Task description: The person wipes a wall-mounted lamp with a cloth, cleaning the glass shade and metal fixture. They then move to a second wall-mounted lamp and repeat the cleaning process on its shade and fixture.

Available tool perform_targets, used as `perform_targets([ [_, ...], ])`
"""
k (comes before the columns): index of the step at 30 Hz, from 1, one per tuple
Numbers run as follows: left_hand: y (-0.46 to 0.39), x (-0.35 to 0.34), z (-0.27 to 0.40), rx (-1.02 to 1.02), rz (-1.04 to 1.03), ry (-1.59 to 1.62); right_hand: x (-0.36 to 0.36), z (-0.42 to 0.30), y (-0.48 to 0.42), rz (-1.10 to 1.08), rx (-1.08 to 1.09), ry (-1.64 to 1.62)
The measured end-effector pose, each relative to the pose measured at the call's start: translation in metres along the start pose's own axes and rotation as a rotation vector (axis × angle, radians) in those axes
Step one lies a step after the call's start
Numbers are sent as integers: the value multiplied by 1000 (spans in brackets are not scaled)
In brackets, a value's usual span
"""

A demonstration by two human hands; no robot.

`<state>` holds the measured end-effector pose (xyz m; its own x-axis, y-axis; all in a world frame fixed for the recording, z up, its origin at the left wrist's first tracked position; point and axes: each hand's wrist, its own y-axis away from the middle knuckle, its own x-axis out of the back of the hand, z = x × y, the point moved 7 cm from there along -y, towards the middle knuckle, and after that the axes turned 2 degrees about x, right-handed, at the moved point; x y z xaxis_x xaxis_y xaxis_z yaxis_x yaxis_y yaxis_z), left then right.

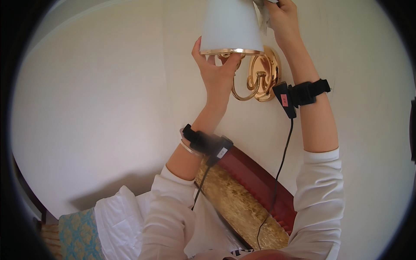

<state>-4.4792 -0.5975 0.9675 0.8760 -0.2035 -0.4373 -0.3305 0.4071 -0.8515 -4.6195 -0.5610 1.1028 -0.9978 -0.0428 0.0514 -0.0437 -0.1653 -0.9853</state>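
Observation:
A wall lamp with a white conical shade (231, 26) and a gold-coloured curved arm (245, 98) is fixed to the wall by an oval gold-coloured plate (265, 74). From below, my left hand (216, 70) grips the shade's gold rim, fingers spread around its underside. My right hand (282, 18), at the top edge of the view, holds a crumpled pale cloth (265, 14) against or close beside the shade's right side; exact contact is unclear. Each wrist wears a black strap with a cabled device. The shade's top lies out of view.
Below my arms stands a headboard with a dark red padded border (256, 175) and a mottled gold panel (234, 198). White pillows (118, 221) and a blue-and-gold patterned fabric (79, 234) lie at the lower left. Thin black cables hang from both wrist devices.

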Motion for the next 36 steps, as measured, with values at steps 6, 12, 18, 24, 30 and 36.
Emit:
perform_targets([
  [6, 3, 14, 19, -224, 110, -632, -18, 1, 14, -42, -96, -53],
  [12, -6, 6, 18, -173, 41, -595, -12, 4, 20, -79, -106, -50],
  [18, -1, -6, 45, -59, 39, -907, 1, -1, 57, -138, -168, -25],
  [24, -3, -5, 51, -89, 44, -1168, 1, -25, 85, -130, -132, 5],
  [30, -3, 2, 49, -325, 43, -1063, 1, -36, 95, -218, -234, 60],
  [36, -3, 0, 50, -80, -22, -865, 23, -59, 79, 40, -411, -174],
])
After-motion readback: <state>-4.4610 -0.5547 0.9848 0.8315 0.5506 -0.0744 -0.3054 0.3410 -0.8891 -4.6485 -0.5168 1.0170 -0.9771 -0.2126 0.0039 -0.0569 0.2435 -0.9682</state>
